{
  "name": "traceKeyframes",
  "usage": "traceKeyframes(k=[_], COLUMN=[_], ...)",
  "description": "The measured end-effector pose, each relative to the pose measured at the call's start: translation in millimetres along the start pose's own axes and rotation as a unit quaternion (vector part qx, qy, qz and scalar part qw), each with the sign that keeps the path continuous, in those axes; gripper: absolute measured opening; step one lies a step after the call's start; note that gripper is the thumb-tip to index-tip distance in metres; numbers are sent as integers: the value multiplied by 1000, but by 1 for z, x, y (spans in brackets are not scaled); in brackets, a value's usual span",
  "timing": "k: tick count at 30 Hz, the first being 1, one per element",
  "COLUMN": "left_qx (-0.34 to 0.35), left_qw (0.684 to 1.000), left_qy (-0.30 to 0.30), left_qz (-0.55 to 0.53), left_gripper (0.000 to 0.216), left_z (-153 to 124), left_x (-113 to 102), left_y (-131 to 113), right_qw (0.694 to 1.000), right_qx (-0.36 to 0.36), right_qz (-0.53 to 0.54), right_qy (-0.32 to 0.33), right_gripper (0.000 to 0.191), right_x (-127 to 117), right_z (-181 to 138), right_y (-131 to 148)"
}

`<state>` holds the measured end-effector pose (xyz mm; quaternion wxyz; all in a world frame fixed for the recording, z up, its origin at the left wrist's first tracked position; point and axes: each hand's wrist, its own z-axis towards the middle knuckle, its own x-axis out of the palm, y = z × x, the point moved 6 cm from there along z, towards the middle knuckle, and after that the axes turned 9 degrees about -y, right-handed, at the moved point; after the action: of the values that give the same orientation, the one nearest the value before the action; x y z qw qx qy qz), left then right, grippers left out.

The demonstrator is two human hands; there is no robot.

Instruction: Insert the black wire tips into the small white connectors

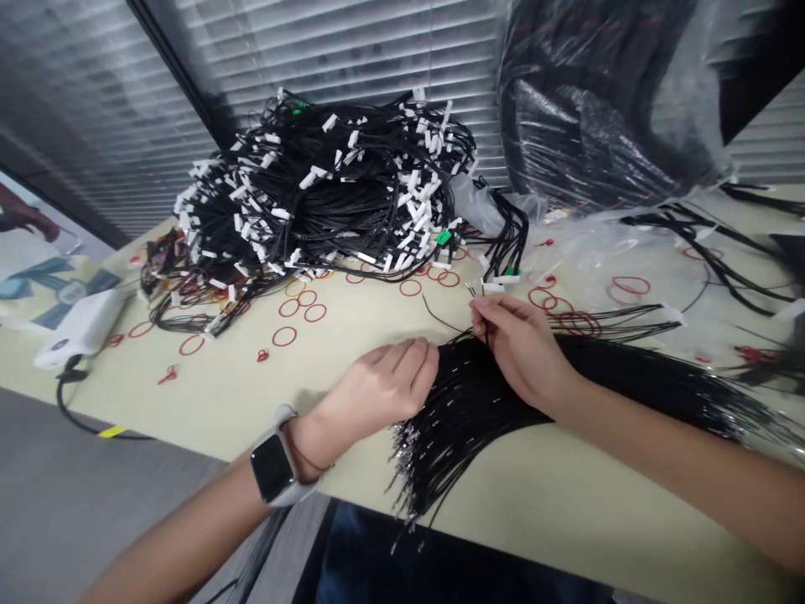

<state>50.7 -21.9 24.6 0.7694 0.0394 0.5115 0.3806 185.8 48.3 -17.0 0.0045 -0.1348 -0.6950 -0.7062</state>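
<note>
A thick bundle of thin black wires (616, 382) with metal tips lies across the pale table (251, 394), its ends fanning over the front edge. My left hand (383, 387), with a smartwatch on the wrist, rests curled on the bundle's left side, fingers closed on the wires. My right hand (519, 348) pinches a few black wires just above the bundle, near a white connector (492, 288).
A big heap of black cables with white connectors (327, 180) sits at the back. Red rubber bands (295, 315) are scattered over the table. Clear plastic bags of black cables (597, 109) stand at back right. A white device (79, 327) lies at left.
</note>
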Motion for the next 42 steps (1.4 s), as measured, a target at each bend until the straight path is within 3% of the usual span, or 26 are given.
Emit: traceKeyframes(k=[11, 15, 18, 22, 24, 29, 33, 42], left_qx=[-35, -122, -255, -389, -421, -459, -465, -454], left_qw=[998, 978, 908, 745, 685, 588, 553, 549], left_qy=[21, 23, 26, 50, 57, 69, 74, 61], left_qz=[-53, -168, -332, -539, -592, -662, -687, -699], left_gripper=[28, 29, 25, 16, 13, 10, 9, 8], left_z=[-4, -8, -15, -24, -25, -26, -28, -28], left_x=[5, 15, 31, 52, 57, 63, 67, 67], left_y=[3, 16, 34, 44, 45, 44, 44, 45], right_qw=[1000, 999, 985, 953, 940, 925, 920, 920], right_qx=[7, -38, -106, -178, -198, -219, -228, -229], right_qz=[17, -24, -125, -223, -254, -285, -297, -289], right_qy=[12, 22, 54, 103, 112, 121, 122, 134], right_gripper=[13, 15, 15, 11, 12, 13, 13, 12], right_x=[0, 2, 11, 23, 27, 29, 30, 32], right_z=[0, -6, -15, -26, -29, -29, -28, -28], right_y=[-3, 2, 9, 12, 12, 13, 14, 10])
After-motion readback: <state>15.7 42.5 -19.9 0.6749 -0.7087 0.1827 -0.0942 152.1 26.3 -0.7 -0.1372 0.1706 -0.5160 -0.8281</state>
